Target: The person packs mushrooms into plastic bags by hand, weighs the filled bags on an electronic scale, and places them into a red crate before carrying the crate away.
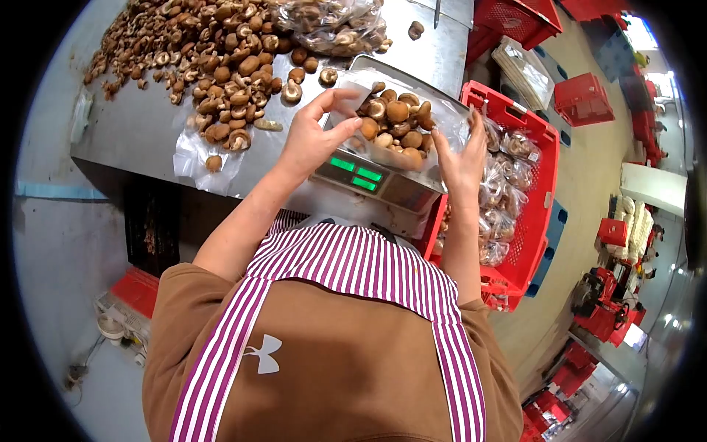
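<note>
While my left fingers point(335, 98) and right fingers point(477, 130) were spread either side of the open plastic bag point(453, 118), thumbs apart from index fingers, the bagged mushrooms point(398, 111) sat between them on the scale point(409, 194). Couldn't tell if either side was pinching plastic.

Status: this bag was part-filled and open; closing it wasn't done. Finished-looking packs point(495, 195) lay in the red crate point(549, 140), just right of my right fingers. More packs point(331, 26) sat beyond my left fingers. Plenty left: a loose heap point(247, 66) covered much of the tabletop point(151, 140) left of them.

Counts: 1 scale, 3 green readouts point(367, 174) (digits unreadable), 1 open bag, at least 12 mushrooms in it, 1 stray mushroom point(416, 29) out past the scale. Crate packs: several, overlap hid the total. Heap: too many to count.
</note>
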{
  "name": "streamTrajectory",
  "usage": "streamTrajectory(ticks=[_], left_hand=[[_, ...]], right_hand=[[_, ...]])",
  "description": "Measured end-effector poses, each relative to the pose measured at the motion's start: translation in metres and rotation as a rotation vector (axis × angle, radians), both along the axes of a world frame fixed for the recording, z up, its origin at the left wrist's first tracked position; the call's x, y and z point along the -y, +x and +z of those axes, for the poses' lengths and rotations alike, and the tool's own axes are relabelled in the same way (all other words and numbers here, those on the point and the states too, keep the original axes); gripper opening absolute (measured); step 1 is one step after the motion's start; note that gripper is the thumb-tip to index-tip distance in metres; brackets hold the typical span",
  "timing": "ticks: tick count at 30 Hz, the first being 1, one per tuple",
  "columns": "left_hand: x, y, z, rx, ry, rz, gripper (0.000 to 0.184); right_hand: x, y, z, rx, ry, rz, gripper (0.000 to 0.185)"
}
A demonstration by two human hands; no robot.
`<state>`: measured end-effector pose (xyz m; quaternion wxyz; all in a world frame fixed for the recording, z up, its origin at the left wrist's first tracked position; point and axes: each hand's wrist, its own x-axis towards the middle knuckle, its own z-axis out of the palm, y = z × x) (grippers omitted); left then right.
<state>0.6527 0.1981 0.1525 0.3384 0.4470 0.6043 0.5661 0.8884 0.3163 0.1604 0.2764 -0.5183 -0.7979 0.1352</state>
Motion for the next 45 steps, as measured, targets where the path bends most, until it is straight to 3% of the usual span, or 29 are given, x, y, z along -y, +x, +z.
streamTrajectory(ticks=[2,3,4,6,8,10,16,18,24,26,27,28,29,30,32,33,34,36,38,40,42,43,44,45], left_hand=[[-0.006,0.000,0.002,0.018,-0.020,-0.001,0.030],[-0.009,0.000,0.003,0.039,-0.047,0.008,0.026],[-0.012,0.001,0.001,0.036,-0.042,0.001,0.026],[-0.020,0.001,0.007,0.259,-0.057,-0.024,0.018],[-0.020,0.008,0.026,0.345,-0.023,-0.037,0.015],[-0.017,0.018,0.055,0.361,0.066,-0.142,0.014],[-0.021,0.034,0.050,0.439,-0.075,-0.313,0.021],[-0.019,0.043,0.048,0.563,-0.089,-0.429,0.026],[-0.013,0.050,0.055,0.495,-0.224,-0.631,0.022],[-0.018,0.035,0.044,0.378,-0.205,-0.520,0.020],[-0.024,0.022,0.033,0.507,-0.181,-0.474,0.017],[-0.033,0.000,0.021,0.317,-0.233,-0.406,0.016],[-0.041,-0.015,0.002,0.398,-0.230,-0.376,0.016],[-0.047,-0.020,-0.006,0.245,-0.211,-0.375,0.016],[-0.053,-0.014,-0.004,-0.463,-0.223,-0.339,0.019],[-0.059,-0.020,-0.036,-0.694,-0.104,-0.317,0.021],[-0.064,-0.023,-0.055,-0.714,-0.027,-0.272,0.016],[-0.084,-0.047,-0.086,-0.095,-0.338,-0.245,0.015],[-0.096,-0.060,-0.073,0.414,-0.394,-0.194,0.020],[-0.104,-0.054,-0.074,0.709,-0.483,0.024,0.024],[-0.098,-0.051,-0.064,1.087,-0.370,-0.094,0.024],[-0.094,-0.044,-0.050,1.160,-0.322,-0.092,0.025],[-0.090,-0.047,-0.052,1.234,-0.241,-0.274,0.022],[-0.081,-0.039,-0.041,1.059,-0.267,-0.281,0.021]], right_hand=[[-0.004,0.012,-0.011,-0.027,-0.288,-0.128,0.070],[-0.006,0.014,-0.015,-0.027,-0.294,-0.143,0.058],[-0.009,0.019,-0.014,-0.032,-0.289,-0.150,0.058],[-0.012,0.024,-0.007,-0.001,-0.546,-0.135,0.042],[-0.008,0.027,0.006,-0.649,-0.699,0.073,0.025],[0.002,0.023,0.036,-1.118,-0.773,0.194,0.023],[0.015,0.007,0.045,-0.974,-0.718,0.328,0.028],[0.025,0.000,0.049,-0.987,-0.821,0.454,0.030],[0.011,-0.016,0.047,-0.882,-0.825,0.454,0.020],[0.001,-0.010,0.028,-0.549,-0.684,0.478,0.013],[0.004,-0.012,0.042,-0.446,-0.577,0.455,0.012],[0.003,-0.011,0.041,-0.279,-0.572,0.406,0.015],[-0.003,-0.006,0.026,-0.193,-0.384,0.465,0.017],[-0.007,0.001,0.006,-0.095,-0.206,0.512,0.018],[-0.004,0.004,-0.012,-0.127,-0.229,0.524,0.018],[0.002,0.002,-0.014,-0.120,-0.183,0.550,0.016],[0.008,0.000,-0.015,-0.113,-0.139,0.587,0.014],[0.030,-0.004,-0.013,-0.087,-0.118,0.670,0.011],[0.040,-0.002,-0.014,-0.136,-0.008,0.707,0.011],[0.037,0.003,-0.006,-0.275,-0.030,0.598,0.011],[0.031,0.004,-0.014,-0.425,-0.039,0.535,0.013],[0.030,0.004,-0.006,-0.669,-0.524,0.425,0.015],[0.031,0.005,-0.003,-0.901,-1.013,0.292,0.017],[0.029,0.003,-0.005,-1.020,-0.952,0.356,0.024]])
